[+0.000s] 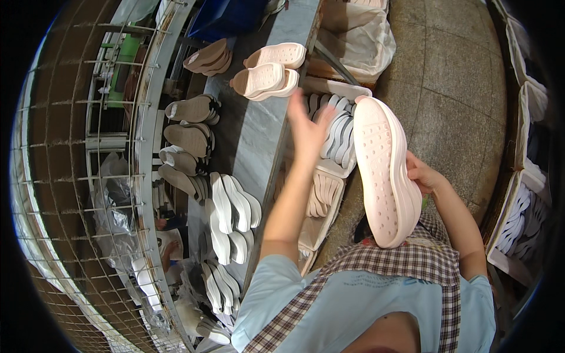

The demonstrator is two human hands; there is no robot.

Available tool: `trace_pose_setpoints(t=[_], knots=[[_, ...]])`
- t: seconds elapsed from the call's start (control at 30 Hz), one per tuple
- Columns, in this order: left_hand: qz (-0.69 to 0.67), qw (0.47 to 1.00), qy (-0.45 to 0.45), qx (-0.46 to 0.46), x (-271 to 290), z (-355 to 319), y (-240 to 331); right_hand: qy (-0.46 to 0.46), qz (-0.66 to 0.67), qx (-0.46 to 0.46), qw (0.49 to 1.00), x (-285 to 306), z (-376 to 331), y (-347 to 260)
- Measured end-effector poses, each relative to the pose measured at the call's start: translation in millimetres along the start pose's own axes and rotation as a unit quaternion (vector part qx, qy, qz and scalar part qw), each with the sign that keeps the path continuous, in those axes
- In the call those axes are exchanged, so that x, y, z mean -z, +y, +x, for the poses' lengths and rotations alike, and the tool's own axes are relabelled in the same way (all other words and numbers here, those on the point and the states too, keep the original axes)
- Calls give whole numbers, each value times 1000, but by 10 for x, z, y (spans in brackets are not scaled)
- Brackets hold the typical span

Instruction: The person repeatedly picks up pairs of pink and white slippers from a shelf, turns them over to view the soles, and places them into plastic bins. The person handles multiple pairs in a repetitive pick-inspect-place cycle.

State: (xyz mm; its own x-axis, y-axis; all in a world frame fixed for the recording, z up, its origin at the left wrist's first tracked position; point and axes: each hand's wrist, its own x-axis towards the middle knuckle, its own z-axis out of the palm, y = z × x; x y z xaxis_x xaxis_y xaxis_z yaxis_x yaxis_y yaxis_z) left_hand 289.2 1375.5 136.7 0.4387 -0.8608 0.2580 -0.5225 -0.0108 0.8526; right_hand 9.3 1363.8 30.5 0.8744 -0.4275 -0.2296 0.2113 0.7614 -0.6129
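Note:
My right hand (421, 175) grips a pale pink shoe sole (379, 170) by its outer edge. The sole stands on end in front of my apron, its dimpled face with rows of small holes turned toward me. My left hand (307, 126) is raised over the table edge, smeared by motion, thumb and fingers spread with nothing between them. Just beyond it, more pink soles (272, 70) lie stacked on the grey tabletop (254, 126).
White soles (231, 206) and brown-grey soles (188, 141) lie in groups along the table. A blue bin (226, 19) stands at the far end. Lined crates with grey soles (338, 138) and beige soles (321, 194) sit beside the table. Wire mesh (88, 176) runs along the left.

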Motion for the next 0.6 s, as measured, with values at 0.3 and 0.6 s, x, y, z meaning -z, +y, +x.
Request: trace_pose_setpoints(t=[0.3, 0.6], knots=[[366, 927, 81, 14, 515, 1235, -606, 95, -43, -47, 993, -137, 120, -35], [-1, 957, -12, -290, 284, -1084, 775, 49, -51, 31, 997, 71, 133, -75]])
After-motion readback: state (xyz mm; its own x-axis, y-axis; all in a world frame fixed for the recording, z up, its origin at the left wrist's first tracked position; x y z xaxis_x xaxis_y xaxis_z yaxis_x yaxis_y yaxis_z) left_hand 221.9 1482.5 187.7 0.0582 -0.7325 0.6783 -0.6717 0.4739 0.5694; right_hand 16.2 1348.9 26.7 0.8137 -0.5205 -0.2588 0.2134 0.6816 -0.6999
